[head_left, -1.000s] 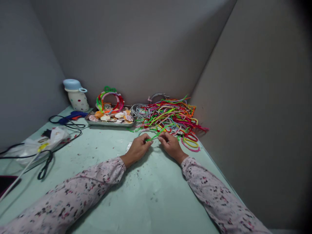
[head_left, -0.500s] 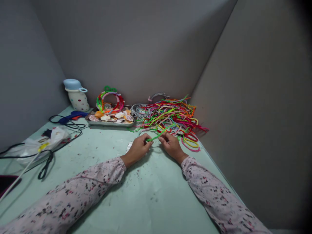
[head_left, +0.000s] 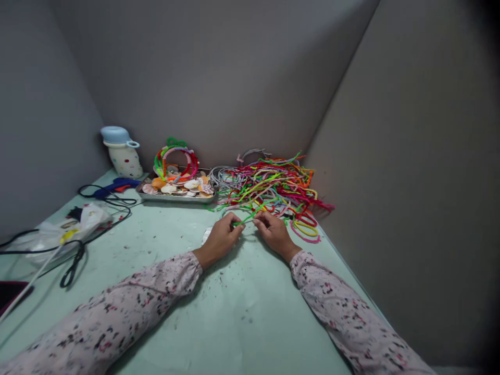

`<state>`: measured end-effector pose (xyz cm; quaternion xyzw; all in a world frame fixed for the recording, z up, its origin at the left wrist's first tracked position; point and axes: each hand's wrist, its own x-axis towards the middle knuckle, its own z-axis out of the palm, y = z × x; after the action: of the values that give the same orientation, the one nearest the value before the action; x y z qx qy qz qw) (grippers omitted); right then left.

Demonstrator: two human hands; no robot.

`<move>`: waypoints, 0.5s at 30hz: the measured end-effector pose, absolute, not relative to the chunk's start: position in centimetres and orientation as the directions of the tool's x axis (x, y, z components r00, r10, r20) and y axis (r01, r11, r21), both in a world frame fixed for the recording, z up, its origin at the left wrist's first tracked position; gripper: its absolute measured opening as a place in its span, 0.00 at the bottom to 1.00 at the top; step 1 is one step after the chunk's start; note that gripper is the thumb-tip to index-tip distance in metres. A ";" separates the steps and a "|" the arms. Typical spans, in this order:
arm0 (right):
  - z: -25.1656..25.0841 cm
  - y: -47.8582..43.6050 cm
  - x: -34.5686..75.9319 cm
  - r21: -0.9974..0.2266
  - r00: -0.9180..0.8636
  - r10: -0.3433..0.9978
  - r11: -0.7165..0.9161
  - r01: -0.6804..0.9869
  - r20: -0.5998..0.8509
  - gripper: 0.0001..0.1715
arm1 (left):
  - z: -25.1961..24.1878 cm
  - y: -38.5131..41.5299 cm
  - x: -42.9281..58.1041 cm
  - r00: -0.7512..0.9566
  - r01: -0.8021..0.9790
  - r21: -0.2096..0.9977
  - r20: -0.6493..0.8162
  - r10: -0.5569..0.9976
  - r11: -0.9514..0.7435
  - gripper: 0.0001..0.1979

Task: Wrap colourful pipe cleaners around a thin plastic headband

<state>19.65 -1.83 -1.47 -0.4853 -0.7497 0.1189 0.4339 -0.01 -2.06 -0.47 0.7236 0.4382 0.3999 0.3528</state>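
Observation:
My left hand (head_left: 223,237) pinches a green pipe cleaner (head_left: 247,220) between thumb and fingers, over the middle of the table. Close by on the right, my right hand (head_left: 276,237) has its thumb and fingertips together at the same pipe cleaner. The green strand spans the small gap between both hands and slants up toward the pile behind. Part of a thin pale hoop seems to curve behind my fingers; its ends are hidden. A small whitish object (head_left: 206,235) lies partly covered by my left hand.
A heap of coloured pipe cleaners (head_left: 269,182) lies beyond my hands, with grey wire coils (head_left: 225,177) beside it. Left of these stands a metal tray (head_left: 175,198) of shells and wrapped hoops. A bottle (head_left: 124,156), black cables (head_left: 113,200) and a plastic bag (head_left: 84,224) are further left.
The green pipe cleaner between my hands has shifted, and its free upper end shows less above my right hand. Both hands have stayed nearly in place.

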 end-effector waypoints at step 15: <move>-1.4 -2.0 19.6 -0.582 -0.173 0.817 0.523 0.622 0.550 0.09 | -0.5 -2.0 0.0 0.305 0.260 0.909 0.241 0.921 -0.325 0.08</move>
<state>19.63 -1.96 -1.41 -0.4751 -0.7574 0.1123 0.4336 0.03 -2.03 -0.46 0.7016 0.4209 0.4124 0.4006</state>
